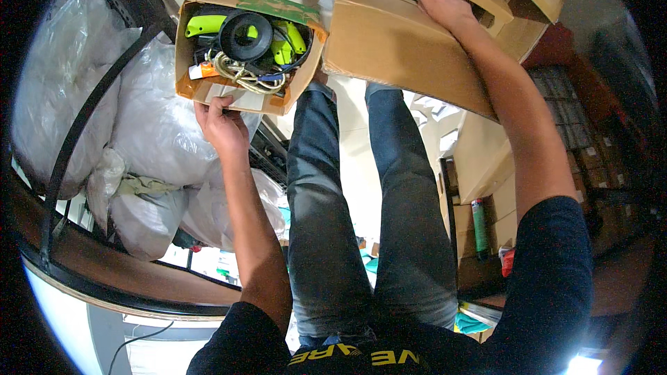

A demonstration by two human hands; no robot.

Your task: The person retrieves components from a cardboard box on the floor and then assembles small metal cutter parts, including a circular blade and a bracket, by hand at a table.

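Note:
My left hand (222,123) grips the near edge of a small open cardboard box (208,90) and holds it up in front of me. Inside that box lie lime-green and black tools (205,25), a black ring-shaped reel (244,35) and a coil of pale rope (243,75). My right hand (445,5) reaches up into a larger brown cardboard box (403,48) at the upper right, fingers curled over its flap, holding it. The two boxes touch side by side.
Big white plastic sacks (153,118) lie on a dark metal rack (83,118) to my left. My legs in blue jeans (333,222) stand below. Flat cardboard (486,153), a green spray can (479,226) and red items (508,260) sit on shelves at right.

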